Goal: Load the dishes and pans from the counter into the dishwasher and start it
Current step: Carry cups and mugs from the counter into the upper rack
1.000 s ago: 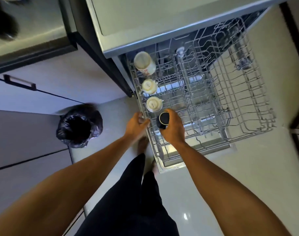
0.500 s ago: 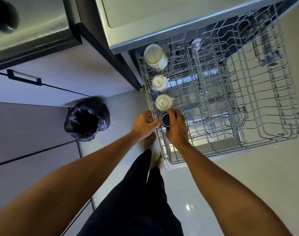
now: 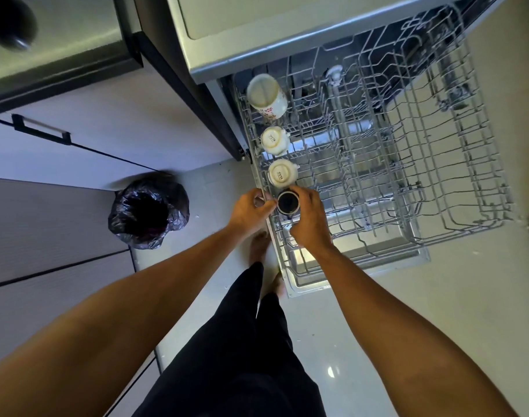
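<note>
Right hand (image 3: 309, 224) with fingers curled round dark cup (image 3: 288, 203) in dishwasher rack (image 3: 437, 164), left hand (image 3: 248, 210) fingers bent over its rim, white cups (image 3: 279, 174) just beyond

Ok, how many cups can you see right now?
4, in a row along the rack's left edge: flowered mug at the back, then two white cups, then a dark cup nearest, which the right hand grips. None look hidden.

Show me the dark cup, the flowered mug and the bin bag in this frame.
dark cup (image 3: 288, 202), head view, on its round dark top face.
flowered mug (image 3: 263, 91), head view, on its pale upturned base.
bin bag (image 3: 179, 209), head view, on its crinkled right side.
</note>
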A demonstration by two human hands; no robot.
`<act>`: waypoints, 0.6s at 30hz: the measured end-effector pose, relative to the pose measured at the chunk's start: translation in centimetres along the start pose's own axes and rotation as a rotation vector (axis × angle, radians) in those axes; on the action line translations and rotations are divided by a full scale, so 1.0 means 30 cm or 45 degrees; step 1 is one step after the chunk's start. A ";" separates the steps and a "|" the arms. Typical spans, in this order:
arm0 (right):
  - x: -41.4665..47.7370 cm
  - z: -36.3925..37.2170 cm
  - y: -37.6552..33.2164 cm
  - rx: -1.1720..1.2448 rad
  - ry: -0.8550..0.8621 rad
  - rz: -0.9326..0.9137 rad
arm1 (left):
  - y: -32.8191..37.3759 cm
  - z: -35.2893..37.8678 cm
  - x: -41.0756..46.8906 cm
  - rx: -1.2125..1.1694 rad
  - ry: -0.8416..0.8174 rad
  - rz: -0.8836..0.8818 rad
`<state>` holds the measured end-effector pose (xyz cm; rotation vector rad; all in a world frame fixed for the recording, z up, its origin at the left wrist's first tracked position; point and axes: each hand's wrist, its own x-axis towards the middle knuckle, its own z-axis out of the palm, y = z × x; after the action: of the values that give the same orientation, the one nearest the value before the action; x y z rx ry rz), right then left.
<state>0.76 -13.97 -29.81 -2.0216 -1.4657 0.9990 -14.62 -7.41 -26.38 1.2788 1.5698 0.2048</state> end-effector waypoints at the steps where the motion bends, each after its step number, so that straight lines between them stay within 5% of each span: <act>1: -0.009 -0.007 -0.004 0.067 0.033 0.066 | -0.001 0.001 -0.008 -0.016 -0.001 -0.003; 9: -0.067 -0.091 -0.111 0.506 0.184 0.549 | -0.036 -0.078 -0.136 0.023 0.052 0.032; 18: -0.047 -0.055 -0.463 0.353 -0.062 0.187 | -0.172 -0.467 -0.321 0.175 0.364 0.062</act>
<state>-6.78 -10.56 -18.46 -1.9341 -1.1410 1.2449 -29.92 -10.86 -18.03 1.4450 1.8212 0.3268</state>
